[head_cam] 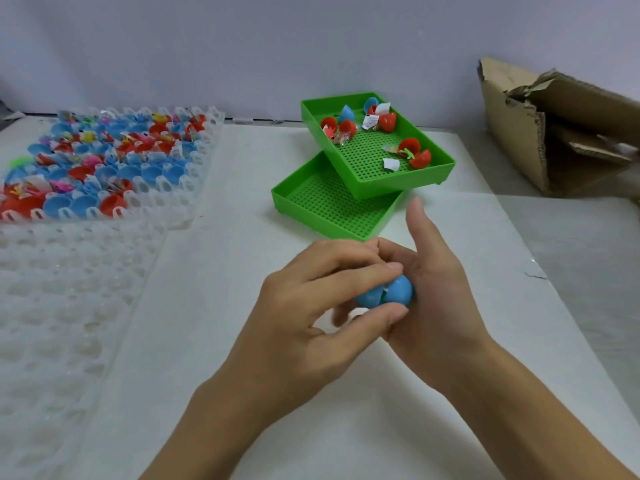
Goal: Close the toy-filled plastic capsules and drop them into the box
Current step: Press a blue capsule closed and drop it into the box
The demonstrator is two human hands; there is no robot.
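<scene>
Item: small blue plastic capsule [384,293], two rounded halves meeting at a seam that shows a thin gap, so judged not yet snapped shut; held above the white counter [242,341], between both hands near the middle of the view. Left hand [311,306]: fingers curled over the top and thumb under, pinching the left half. Right hand [436,299]: palm cupped round the right half, index finger raised straight and clear of it. Handling, as judged: light, stiff thin shell, smooth and likely slippery; best taken at the two domes and pressed straight together along the axis, since a skewed squeeze could pop the halves apart. Contents not visible; the underside and the fingers behind the capsule are hidden. Beyond: two stacked green perforated plastic trays [446,161], the upper one holding open red and blue capsule halves [388,121] with paper slips and small toys; a clear plastic cell tray [194,188] at far left holding many red and blue halves, detail blurred; a torn brown cardboard box [512,133] at right, cut off by the frame, interior unseen.
</scene>
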